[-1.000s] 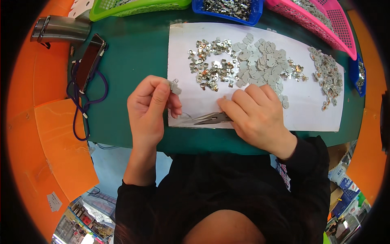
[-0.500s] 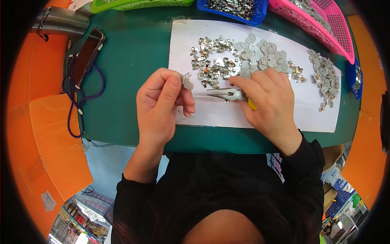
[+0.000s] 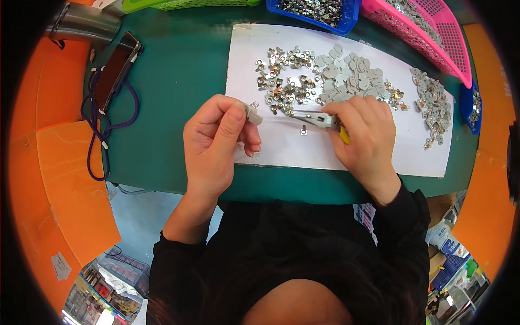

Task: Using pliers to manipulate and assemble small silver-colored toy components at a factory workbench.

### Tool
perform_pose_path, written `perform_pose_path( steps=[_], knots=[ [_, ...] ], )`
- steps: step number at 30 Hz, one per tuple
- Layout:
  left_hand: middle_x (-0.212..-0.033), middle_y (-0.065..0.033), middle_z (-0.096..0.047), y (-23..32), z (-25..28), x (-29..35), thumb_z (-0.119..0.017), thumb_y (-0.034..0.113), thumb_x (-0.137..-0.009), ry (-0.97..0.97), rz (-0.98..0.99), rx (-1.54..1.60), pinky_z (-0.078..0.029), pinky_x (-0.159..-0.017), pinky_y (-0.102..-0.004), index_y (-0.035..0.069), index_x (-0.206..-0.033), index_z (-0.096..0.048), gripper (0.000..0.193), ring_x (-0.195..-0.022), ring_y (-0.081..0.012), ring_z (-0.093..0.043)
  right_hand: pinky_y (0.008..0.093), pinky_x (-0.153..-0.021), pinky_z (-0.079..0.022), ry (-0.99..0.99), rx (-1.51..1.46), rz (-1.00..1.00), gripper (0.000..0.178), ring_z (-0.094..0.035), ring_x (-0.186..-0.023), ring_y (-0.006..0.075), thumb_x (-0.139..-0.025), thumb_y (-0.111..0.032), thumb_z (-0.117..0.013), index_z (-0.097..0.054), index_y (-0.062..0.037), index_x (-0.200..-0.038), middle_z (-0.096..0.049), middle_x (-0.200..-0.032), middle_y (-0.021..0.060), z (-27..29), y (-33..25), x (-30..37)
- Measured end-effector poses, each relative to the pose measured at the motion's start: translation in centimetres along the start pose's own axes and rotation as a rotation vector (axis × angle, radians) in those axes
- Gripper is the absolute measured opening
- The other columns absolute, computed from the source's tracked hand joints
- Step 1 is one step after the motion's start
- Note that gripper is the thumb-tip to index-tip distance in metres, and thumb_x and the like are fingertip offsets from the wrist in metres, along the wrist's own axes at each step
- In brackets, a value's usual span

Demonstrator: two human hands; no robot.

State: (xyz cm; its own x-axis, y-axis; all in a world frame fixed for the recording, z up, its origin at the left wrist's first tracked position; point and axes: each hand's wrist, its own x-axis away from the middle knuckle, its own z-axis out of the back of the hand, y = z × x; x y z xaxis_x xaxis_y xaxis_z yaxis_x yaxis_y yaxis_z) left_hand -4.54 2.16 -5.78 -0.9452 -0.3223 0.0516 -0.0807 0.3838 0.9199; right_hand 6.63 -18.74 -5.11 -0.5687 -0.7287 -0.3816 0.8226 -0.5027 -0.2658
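Note:
Between the thumb and fingers of my left hand [image 3: 215,138] is a small grey plastic piece [image 3: 253,115]. A tiny wire ring shows at its upper edge. My right hand [image 3: 365,132] grips needle-nose pliers [image 3: 319,118] with a yellow handle. Their jaws point left, and the tips reach the lower edge of a pile of small shiny metal parts [image 3: 292,89]; whether they pinch one I cannot make out. One loose metal part [image 3: 304,130] lies just below the jaws. Beyond my right hand is a heap of flat grey plastic pieces [image 3: 360,76].
A white board [image 3: 325,154] lies on the green table [image 3: 168,108]. More grey and metal parts [image 3: 433,108] cover its right side. Behind stand a green basket [image 3: 189,4], a blue tray [image 3: 346,24] and a pink basket [image 3: 433,51]. A phone [image 3: 115,73] with a purple cord lies left.
The pliers have moved up and slightly right, their tips coming to the metal pile. The loose metal part below them is now uncovered. My left hand has barely shifted.

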Motion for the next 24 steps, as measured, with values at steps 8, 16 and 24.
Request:
perform_pose_path(
  steps=[8,16,24],
  knots=[
    [-0.070,-0.0065,-0.061,-0.1,0.1,0.2,-0.053,0.018,-0.102,0.011,-0.012,0.019,-0.045,-0.055,-0.0249,0.000,-0.093,-0.059,0.021,-0.061,-0.0119,-0.057,0.0350,-0.067,-0.037,0.005,-0.015,0.090,0.037,-0.053,-0.073,0.0235,-0.058,-0.003,-0.074,-0.068,-0.0134,-0.093,-0.053,-0.075,0.0020,-0.6,-0.7,0.3],
    [-0.071,-0.0062,-0.061,0.1,-0.1,0.3,-0.053,0.019,-0.102,-0.010,0.002,0.015,-0.046,-0.055,-0.0251,0.001,-0.093,-0.059,0.022,-0.061,-0.0117,-0.057,0.0362,-0.067,-0.039,0.040,-0.080,-0.012,0.035,-0.052,-0.073,0.0254,-0.059,0.000,-0.073,-0.067,-0.0107,-0.092,-0.053,-0.075,0.0050,-0.2,-0.1,0.2],
    [-0.072,-0.0061,-0.062,0.1,-0.1,0.4,-0.054,0.019,-0.102,-0.021,-0.001,0.005,-0.046,-0.055,-0.0250,0.001,-0.093,-0.059,0.021,-0.062,-0.0113,-0.058,0.0356,-0.067,-0.039,-0.006,-0.090,-0.087,0.033,-0.052,-0.073,0.0244,-0.062,-0.002,-0.074,-0.068,-0.0121,-0.093,-0.053,-0.074,0.0040,0.8,-0.3,0.6]
  ],
)
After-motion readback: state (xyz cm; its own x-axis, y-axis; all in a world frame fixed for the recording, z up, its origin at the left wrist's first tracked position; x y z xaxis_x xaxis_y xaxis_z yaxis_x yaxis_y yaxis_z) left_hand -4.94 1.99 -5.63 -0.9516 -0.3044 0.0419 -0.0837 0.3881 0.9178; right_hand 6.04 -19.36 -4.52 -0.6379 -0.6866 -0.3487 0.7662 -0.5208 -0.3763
